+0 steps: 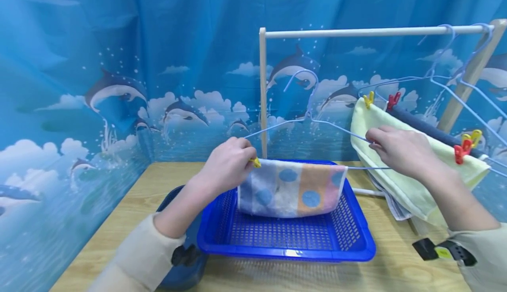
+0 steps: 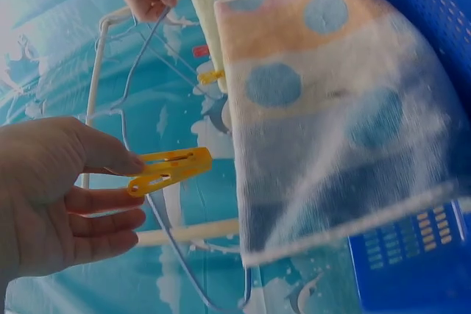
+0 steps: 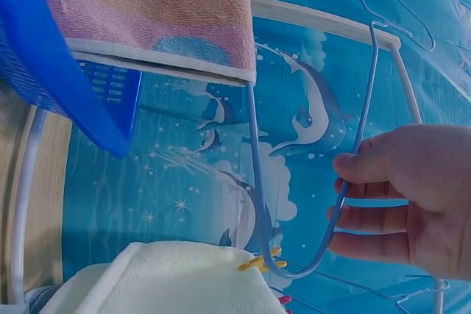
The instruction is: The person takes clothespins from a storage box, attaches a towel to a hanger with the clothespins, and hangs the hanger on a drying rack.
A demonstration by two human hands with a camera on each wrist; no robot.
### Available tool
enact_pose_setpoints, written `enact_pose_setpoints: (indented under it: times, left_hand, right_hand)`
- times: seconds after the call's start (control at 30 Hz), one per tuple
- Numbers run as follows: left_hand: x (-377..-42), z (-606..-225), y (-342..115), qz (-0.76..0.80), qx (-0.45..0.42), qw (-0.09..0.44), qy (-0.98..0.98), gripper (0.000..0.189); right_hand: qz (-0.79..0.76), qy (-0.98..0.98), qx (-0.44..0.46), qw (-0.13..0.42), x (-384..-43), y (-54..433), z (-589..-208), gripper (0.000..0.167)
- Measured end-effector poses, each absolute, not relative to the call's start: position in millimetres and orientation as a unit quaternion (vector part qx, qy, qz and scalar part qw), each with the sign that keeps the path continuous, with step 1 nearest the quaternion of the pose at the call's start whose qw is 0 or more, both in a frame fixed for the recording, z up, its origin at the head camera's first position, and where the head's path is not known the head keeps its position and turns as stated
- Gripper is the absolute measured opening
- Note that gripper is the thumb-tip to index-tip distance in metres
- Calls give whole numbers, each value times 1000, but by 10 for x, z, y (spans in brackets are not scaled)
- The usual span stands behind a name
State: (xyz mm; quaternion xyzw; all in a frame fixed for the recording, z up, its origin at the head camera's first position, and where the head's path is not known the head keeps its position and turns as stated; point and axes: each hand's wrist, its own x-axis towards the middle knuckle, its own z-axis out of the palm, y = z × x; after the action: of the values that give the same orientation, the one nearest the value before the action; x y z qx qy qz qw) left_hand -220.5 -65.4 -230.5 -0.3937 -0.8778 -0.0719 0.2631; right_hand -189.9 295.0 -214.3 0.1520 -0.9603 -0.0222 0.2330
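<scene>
A small towel point(image 1: 273, 193) with coloured stripes and blue dots is folded over the lower bar of a light-blue wire hanger point(image 1: 310, 107). My right hand point(image 1: 404, 149) pinches the hanger's sloping wire near its right end, thumb against fingers. Between thumb and forefinger, my left hand point(image 1: 231, 162) pinches a yellow clothespin point(image 2: 176, 167). In the left wrist view, the clothespin points toward the towel's top fold, with a gap between them. Below the towel stands a blue plastic basket point(image 1: 289, 253) with perforated sides; the towel's lower edge hangs within its rim.
At right, a rack point(image 1: 356, 32) carries more hangers. A pale yellow towel point(image 1: 420, 195) hangs there, held by yellow and red clothespins point(image 1: 459, 153), with a dark cloth point(image 1: 416, 124) behind. A dark blue tub point(image 1: 184, 272) stands left of the basket. A dolphin-print curtain point(image 1: 190, 28) backs the table.
</scene>
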Motion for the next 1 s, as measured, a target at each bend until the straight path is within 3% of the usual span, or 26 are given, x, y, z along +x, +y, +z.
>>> enact_pose_setpoints:
  times: [0.33,0.57,1.0]
  left_hand:
    - [-2276,-2298,-293,-42,-440,324,-836,12]
    - [-2311,-2269,-63,0,-419,322,-849,26]
    - [-2284,-2247,206,31,-408,319,-855,23]
  right_hand:
    - [-20,-959,156,235,-1910,2951,-2151,8]
    - [-23,-959,155,235,-1919,2950,-2146,8]
    - [-26,-953,163,254,-1925,2924,-2142,9]
